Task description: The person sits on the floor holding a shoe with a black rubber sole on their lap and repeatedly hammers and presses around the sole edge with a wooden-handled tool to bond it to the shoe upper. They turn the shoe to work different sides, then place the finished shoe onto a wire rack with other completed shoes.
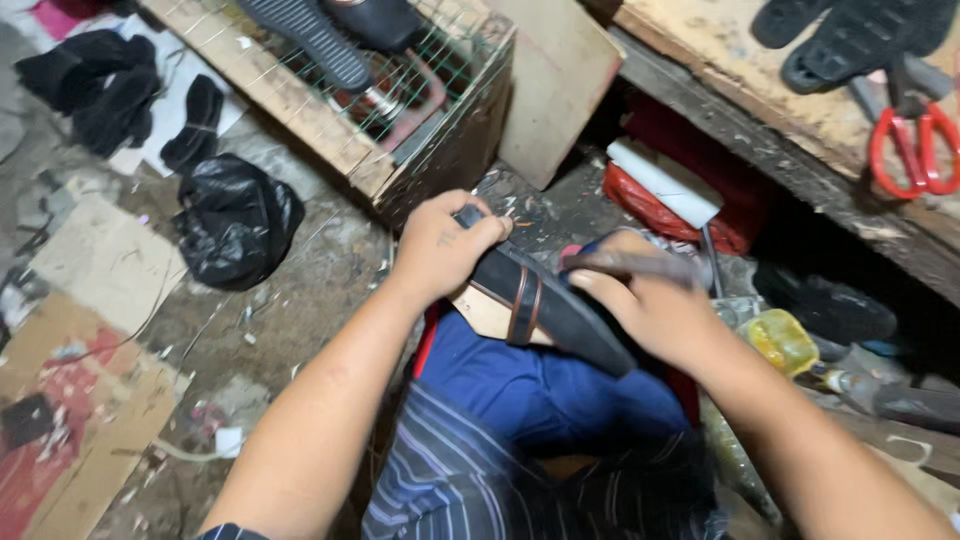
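I see my left hand (440, 245) closed around the far end of a black sandal sole (555, 305), grip tight on it. The sole lies across my lap over blue cloth (530, 390), its long axis running from upper left down to lower right, the gripped end pointing toward the wire-topped wooden crate (400, 150). 2 brown straps (525, 305) cross its middle. My right hand (650, 305) is curled shut on a dark tool handle (630, 262), pressed against the sole's near end. Red-handled scissors (915, 145) lie on the worktop (720, 50) at upper right, well apart. A black plastic bag (238, 220) sits on the floor to the left.
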